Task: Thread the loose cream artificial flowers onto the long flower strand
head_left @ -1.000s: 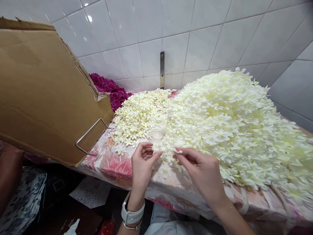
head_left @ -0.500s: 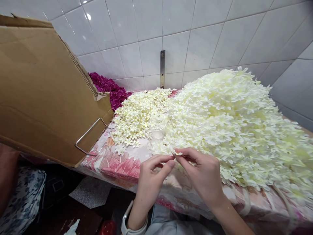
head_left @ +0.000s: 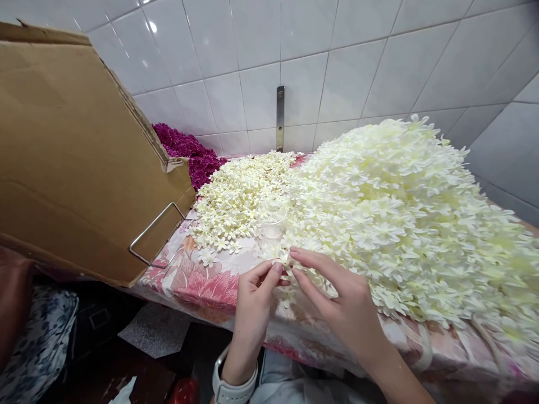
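Between both hands is a small white artificial flower (head_left: 282, 259). My left hand (head_left: 255, 297), wearing a white watch (head_left: 236, 384) on the wrist, pinches it between thumb and fingertips. Close on its right, my right hand (head_left: 347, 300) has thumb and forefinger apart, their tips beside the petals. Another white flower (head_left: 287, 297) shows just below the fingertips. Beyond the hands stands a small clear plastic cup (head_left: 273, 224). A tall heap of large white flowers (head_left: 400, 207) rises to the right, and a lower pile of smaller cream flowers (head_left: 236, 193) lies behind the cup.
The table has a pink floral cloth (head_left: 206, 289). At left stands a big cardboard box (head_left: 76, 151), with a bent metal wire frame (head_left: 154, 230) against it. Purple flowers (head_left: 185, 146) are piled behind. A tiled wall (head_left: 303, 78) closes the back. Someone's arm (head_left: 12, 297) shows at far left.
Both hands have shifted slightly left and up. The right thumb and forefinger, pinched together on a petal piece before, have parted; a flower now shows at the left fingertips.
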`<act>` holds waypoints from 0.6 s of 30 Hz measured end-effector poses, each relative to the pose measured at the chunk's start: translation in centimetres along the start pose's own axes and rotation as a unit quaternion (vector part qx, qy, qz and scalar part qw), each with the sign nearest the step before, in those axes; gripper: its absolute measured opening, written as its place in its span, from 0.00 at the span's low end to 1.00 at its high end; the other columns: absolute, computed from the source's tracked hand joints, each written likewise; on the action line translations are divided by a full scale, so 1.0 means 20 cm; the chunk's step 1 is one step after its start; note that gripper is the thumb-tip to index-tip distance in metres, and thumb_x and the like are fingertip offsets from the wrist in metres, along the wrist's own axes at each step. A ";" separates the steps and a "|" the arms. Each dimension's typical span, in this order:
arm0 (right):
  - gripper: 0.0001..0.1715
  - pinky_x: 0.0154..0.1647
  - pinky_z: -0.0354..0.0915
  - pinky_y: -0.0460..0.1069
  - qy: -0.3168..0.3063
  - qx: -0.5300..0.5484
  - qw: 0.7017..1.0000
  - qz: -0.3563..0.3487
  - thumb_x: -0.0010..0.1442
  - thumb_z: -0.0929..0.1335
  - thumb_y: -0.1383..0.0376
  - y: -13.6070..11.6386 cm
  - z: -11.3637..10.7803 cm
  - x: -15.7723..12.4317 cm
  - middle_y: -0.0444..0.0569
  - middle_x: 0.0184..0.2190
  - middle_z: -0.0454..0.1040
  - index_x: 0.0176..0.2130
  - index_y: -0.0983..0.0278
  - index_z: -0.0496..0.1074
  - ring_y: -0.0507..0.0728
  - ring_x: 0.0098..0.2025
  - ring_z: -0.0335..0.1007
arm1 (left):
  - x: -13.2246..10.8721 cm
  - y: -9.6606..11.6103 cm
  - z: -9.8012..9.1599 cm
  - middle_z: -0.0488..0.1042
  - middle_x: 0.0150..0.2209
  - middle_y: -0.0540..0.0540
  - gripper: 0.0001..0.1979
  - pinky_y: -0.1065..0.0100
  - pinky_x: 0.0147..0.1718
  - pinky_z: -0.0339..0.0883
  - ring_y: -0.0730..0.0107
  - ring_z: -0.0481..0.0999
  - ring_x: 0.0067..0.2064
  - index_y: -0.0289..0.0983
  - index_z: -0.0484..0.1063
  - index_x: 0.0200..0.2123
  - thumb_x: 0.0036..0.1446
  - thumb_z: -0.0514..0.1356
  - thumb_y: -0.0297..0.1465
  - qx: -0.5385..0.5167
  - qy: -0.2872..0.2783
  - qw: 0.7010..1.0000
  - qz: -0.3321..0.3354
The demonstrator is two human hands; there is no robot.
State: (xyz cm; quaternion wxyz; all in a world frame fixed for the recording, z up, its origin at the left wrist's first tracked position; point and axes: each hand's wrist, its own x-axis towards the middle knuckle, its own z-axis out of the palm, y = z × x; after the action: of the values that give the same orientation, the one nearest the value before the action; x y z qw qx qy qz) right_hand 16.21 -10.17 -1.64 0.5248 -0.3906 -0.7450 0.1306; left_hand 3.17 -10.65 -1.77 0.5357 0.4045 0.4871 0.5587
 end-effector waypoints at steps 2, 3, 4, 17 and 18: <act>0.09 0.47 0.70 0.49 0.009 0.000 1.000 -0.006 0.61 0.65 0.71 0.01 -0.01 0.01 0.49 0.42 0.74 0.41 0.63 0.72 0.56 0.45 0.72 | 0.00 0.00 -0.01 0.73 0.24 0.50 0.09 0.75 0.30 0.65 0.75 0.71 0.27 0.34 0.76 0.25 0.49 0.64 0.34 0.001 0.011 1.000 0.001; 0.08 0.46 0.70 0.49 0.006 -0.002 1.000 -0.011 0.61 0.66 0.70 0.02 -0.01 0.01 0.50 0.42 0.74 0.41 0.63 0.72 0.56 0.45 0.72 | 0.00 0.00 -0.01 0.73 0.23 0.50 0.08 0.76 0.29 0.64 0.76 0.70 0.27 0.34 0.76 0.24 0.48 0.64 0.34 0.004 0.016 1.000 0.003; 0.07 0.46 0.70 0.50 0.001 -0.004 1.000 -0.015 0.60 0.66 0.70 0.02 -0.01 0.02 0.50 0.42 0.74 0.40 0.63 0.72 0.56 0.45 0.71 | 0.00 0.00 -0.02 0.73 0.22 0.51 0.08 0.76 0.28 0.64 0.76 0.70 0.26 0.34 0.76 0.24 0.48 0.65 0.34 0.009 0.022 1.000 0.006; 0.13 0.64 0.47 0.52 -0.014 -0.039 0.949 -0.312 0.65 0.59 0.70 -0.24 0.08 -0.12 0.45 0.45 0.74 0.45 0.63 0.70 0.54 0.55 0.61 | 0.15 0.08 0.07 0.76 0.29 0.45 0.09 0.69 0.29 0.64 0.68 0.74 0.32 0.31 0.72 0.35 0.59 0.51 0.20 0.612 -0.024 0.548 0.569; 0.14 0.66 0.41 0.53 -0.023 -0.076 0.940 -0.333 0.65 0.59 0.70 -0.26 0.11 -0.14 0.46 0.47 0.73 0.46 0.62 0.71 0.54 0.57 0.59 | 0.17 0.09 0.09 0.75 0.29 0.45 0.10 0.69 0.28 0.63 0.68 0.73 0.32 0.31 0.71 0.34 0.59 0.50 0.19 0.633 -0.042 0.496 0.593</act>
State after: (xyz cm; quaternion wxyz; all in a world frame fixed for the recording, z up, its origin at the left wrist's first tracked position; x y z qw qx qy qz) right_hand 12.27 -15.13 -1.29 0.4902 -0.1559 -0.8518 -0.0994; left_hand 4.21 -6.98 0.08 -0.3012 0.8519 0.3330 0.2693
